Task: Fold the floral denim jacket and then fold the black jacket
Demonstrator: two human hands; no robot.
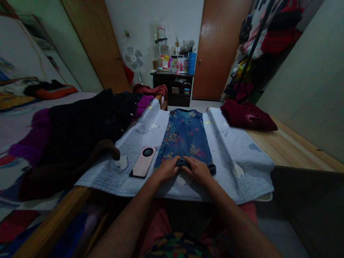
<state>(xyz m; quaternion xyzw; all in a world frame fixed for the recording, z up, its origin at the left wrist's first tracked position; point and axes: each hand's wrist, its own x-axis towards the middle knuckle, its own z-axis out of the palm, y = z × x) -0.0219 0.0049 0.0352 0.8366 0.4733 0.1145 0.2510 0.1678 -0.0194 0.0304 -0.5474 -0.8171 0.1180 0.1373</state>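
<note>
A blue floral denim garment (186,132) lies lengthwise on a pale quilted cloth (233,150) in front of me. Its near edge is bunched into a roll. My left hand (169,168) grips the left part of that roll, thumb and fingers closed on the fabric. Close beside it, my right hand (197,169) pinches the same edge, and the two hands nearly meet. To the right of my right hand, a rolled end of the denim sticks out. A pink phone (143,161) with a round black camera lies left of the garment.
A black and purple jacket (88,122) is spread on the bed at left. A folded maroon garment (247,115) rests on the wooden surface (285,150) at right. Farther back stand a dark cabinet (172,86), a fan (133,59) and hanging clothes (279,32).
</note>
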